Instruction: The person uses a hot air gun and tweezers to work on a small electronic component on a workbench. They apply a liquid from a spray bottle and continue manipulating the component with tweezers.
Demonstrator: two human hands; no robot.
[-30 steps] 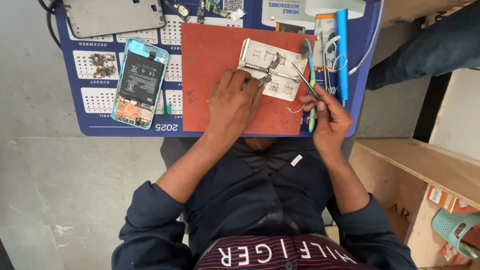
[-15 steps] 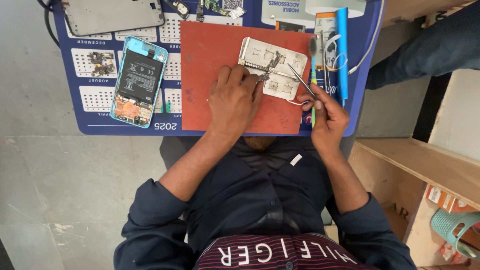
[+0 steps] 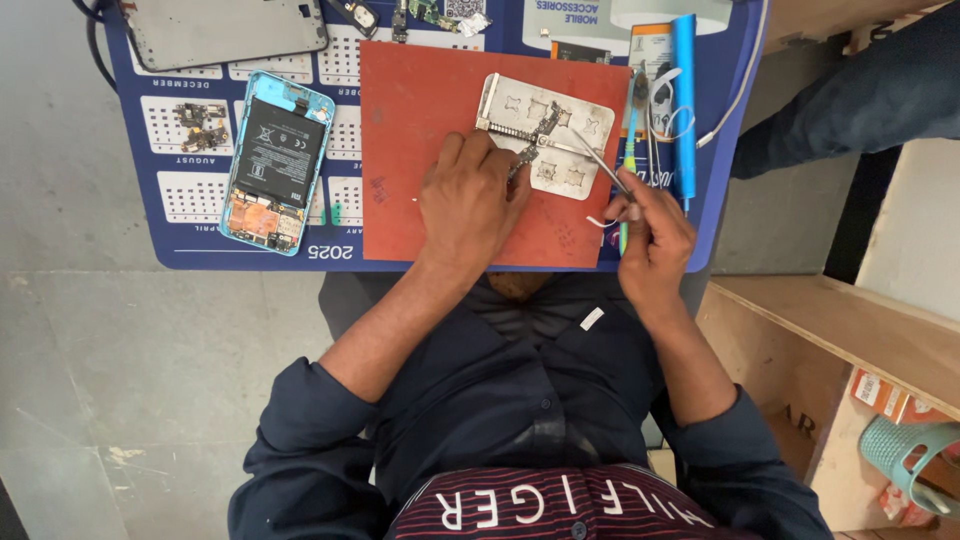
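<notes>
Tweezers (image 3: 592, 157), thin and of bright metal, are pinched in the right hand (image 3: 650, 235), their tips reaching up and leftwards onto a small dark circuit board (image 3: 540, 135). That board lies clamped on a pale metal holder plate (image 3: 585, 125) with cross-shaped cut-outs, which rests on the upper right part of a red-brown rectangular work mat (image 3: 420, 110). The left hand (image 3: 472, 205) lies palm down on the mat just left of the holder plate, its fingers narrowly curled, with the fingertips (image 3: 520, 165) pressing on the lower end of the board; whether it grips anything cannot be told.

Left of the red-brown mat lies an opened phone with a light blue frame (image 3: 275, 160), its black battery and copper-coloured parts showing. Above that phone, at the upper left, lies a grey back panel (image 3: 225, 30). Right of the mat lie a long blue tool (image 3: 684, 90) and a slim green-handled tool (image 3: 628, 140), side by side. All of this rests on a blue printed calendar sheet (image 3: 190, 200) spread over the table (image 3: 735, 120). Further right of the mat, beyond the table, stands a bare wooden shelf (image 3: 850, 330).
</notes>
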